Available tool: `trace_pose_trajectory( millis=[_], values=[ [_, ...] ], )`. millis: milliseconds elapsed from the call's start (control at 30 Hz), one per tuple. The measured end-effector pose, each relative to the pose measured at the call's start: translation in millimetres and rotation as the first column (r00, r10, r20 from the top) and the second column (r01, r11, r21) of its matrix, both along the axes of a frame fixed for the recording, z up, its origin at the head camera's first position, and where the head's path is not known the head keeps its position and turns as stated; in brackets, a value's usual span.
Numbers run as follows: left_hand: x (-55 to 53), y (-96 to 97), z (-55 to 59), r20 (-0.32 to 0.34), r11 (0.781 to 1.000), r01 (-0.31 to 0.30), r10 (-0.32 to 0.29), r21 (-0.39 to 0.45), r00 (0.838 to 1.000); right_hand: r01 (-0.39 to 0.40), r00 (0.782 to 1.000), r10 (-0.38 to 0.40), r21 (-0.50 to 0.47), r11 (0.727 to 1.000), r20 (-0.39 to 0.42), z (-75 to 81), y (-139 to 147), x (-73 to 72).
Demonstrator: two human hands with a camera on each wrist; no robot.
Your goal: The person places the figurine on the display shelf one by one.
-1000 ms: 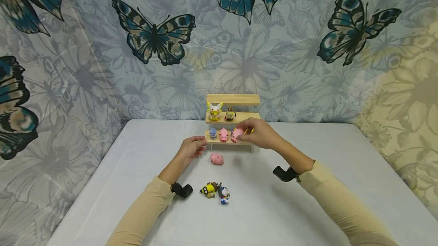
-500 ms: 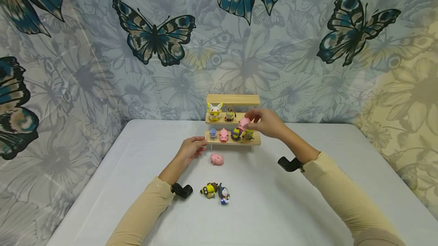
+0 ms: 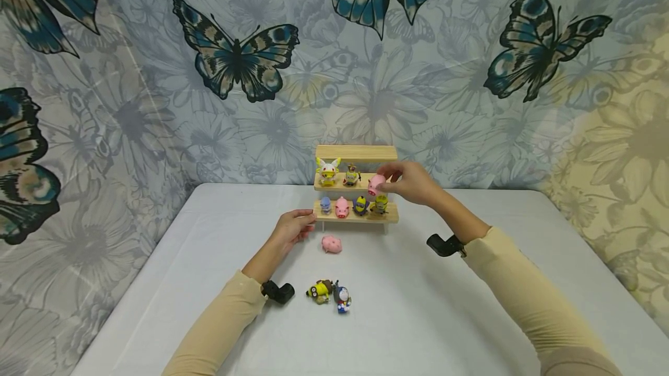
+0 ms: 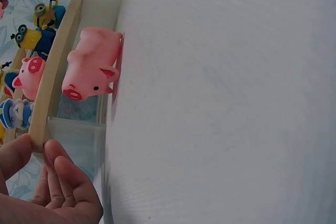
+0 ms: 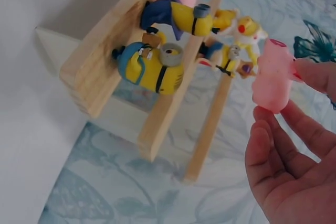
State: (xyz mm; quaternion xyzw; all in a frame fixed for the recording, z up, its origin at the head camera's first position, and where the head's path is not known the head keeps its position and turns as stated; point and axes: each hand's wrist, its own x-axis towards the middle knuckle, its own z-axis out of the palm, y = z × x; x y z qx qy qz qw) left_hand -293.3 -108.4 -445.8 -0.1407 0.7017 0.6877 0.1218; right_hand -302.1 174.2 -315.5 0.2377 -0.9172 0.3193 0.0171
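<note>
My right hand (image 3: 413,183) pinches a pink pig figurine (image 5: 275,77) between thumb and fingers, by the right end of the middle tier of a wooden display stand (image 3: 334,217). With thumb and fingertips my left hand (image 4: 58,184) grips the left end of the stand's lowest tier. That tier bears a small blue figurine (image 3: 325,205), a second pink pig (image 3: 342,207) and two Minion figurines (image 3: 360,206). On the middle tier stand a white-and-yellow long-eared figurine (image 3: 327,172) and a crowned Minion (image 3: 352,175).
Another pink pig (image 3: 331,244) lies on the white table (image 3: 251,329) before the stand. Nearer me lie a yellow Minion (image 3: 319,290) and a blue-and-white Doraemon figurine (image 3: 342,297). A butterfly-patterned cloth (image 3: 418,103) hangs behind. The top tier (image 3: 355,153) bears nothing.
My right hand has lifted the pink pig from in front of the lowest tier, up and to the right to the middle tier, uncovering the Minions there. The left hand stays put.
</note>
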Motion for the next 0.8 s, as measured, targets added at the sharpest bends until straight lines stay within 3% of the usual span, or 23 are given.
trace_pose_trajectory(
  millis=[800],
  values=[
    [0.2, 0.1, -0.4, -0.005, 1.0, 0.004, -0.004, 0.001, 1.0, -0.006, 1.0, 0.006, 0.052, 0.999, -0.01, -7.7, 7.8, -25.0]
  ],
)
